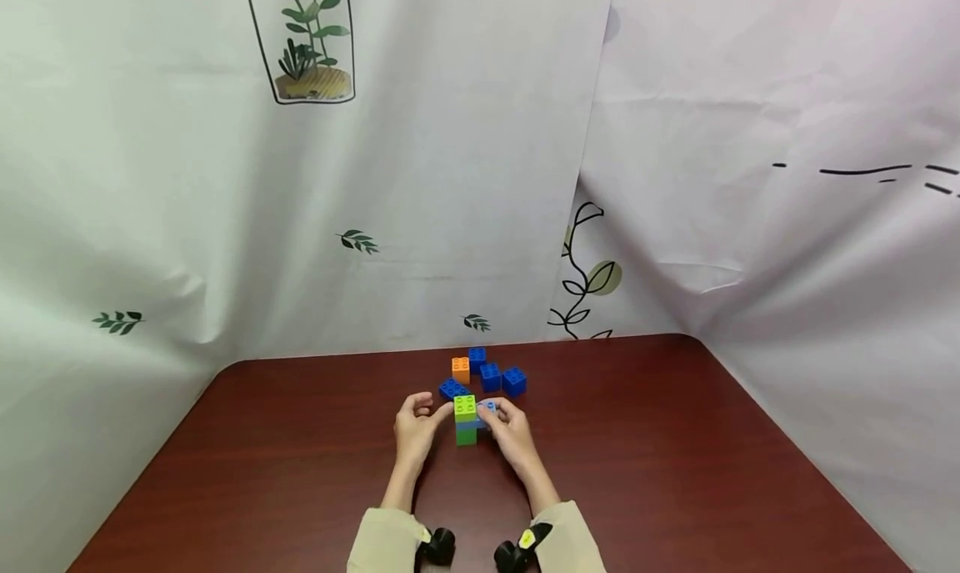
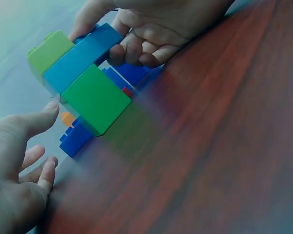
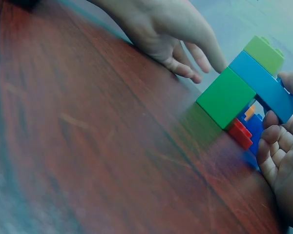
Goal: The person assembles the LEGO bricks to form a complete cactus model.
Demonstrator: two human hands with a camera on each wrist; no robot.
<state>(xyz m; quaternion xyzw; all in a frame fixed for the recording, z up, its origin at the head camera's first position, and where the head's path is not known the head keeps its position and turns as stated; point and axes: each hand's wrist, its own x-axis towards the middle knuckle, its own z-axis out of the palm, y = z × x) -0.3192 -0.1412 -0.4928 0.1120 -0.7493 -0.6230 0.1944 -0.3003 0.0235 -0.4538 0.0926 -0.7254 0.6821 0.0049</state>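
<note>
A small stack of toy building bricks stands on the table: a green brick (image 2: 96,100) at the bottom, a longer light blue brick (image 3: 263,85) across it and a lime green brick (image 1: 465,407) on top. The light blue brick overhangs to the right. My right hand (image 1: 511,432) pinches that overhanging end between thumb and fingers. On the other side, my left hand (image 1: 415,432) holds nothing; its thumb points at the stack and its other fingers are spread loosely. A red brick (image 3: 240,133) shows low behind the green one, partly hidden.
Behind the stack lie several dark blue bricks (image 1: 514,381) and an orange brick (image 1: 461,369). The dark red-brown table (image 1: 675,473) reaches back to a white printed cloth (image 1: 465,181). Black wrist devices (image 1: 441,546) sit at both sleeves.
</note>
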